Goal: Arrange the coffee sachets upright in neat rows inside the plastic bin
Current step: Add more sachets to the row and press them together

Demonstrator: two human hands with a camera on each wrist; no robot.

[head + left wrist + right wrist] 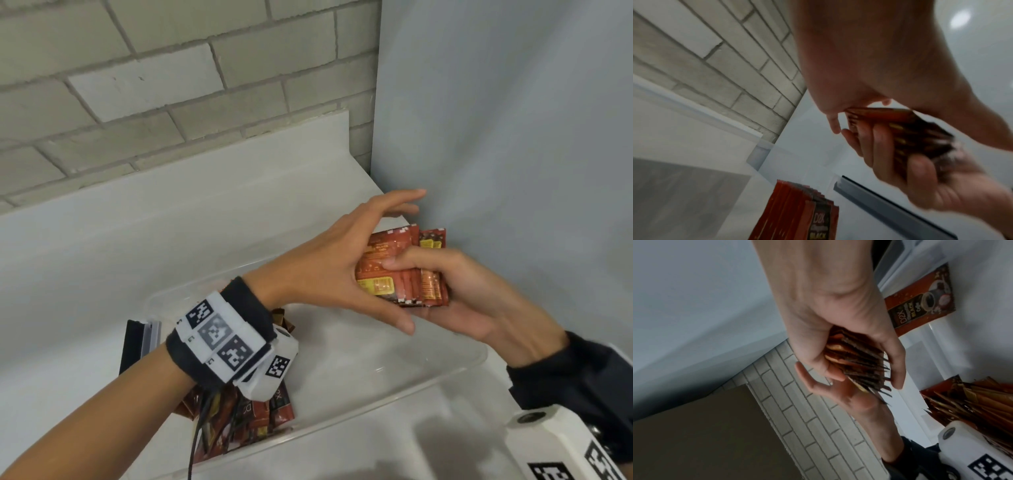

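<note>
my right hand [455, 294] grips sachet bundle [400, 270] above clear bin [445, 370]; left hand [329, 263] wide, fingers straight, squaring stack. one row of sachets [805, 209] upright in bin's left end. i judge roughly half left.

Both hands [900, 138] on blurred sachet bundle [920, 134]; upright sachet row [805, 214] below, brick wall [725, 65] behind

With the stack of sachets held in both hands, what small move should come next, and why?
Probably lower the stack into the bin beside the row already standing there. The right hand grips it and the left hand steadies it, above the bin's bare floor.
</note>
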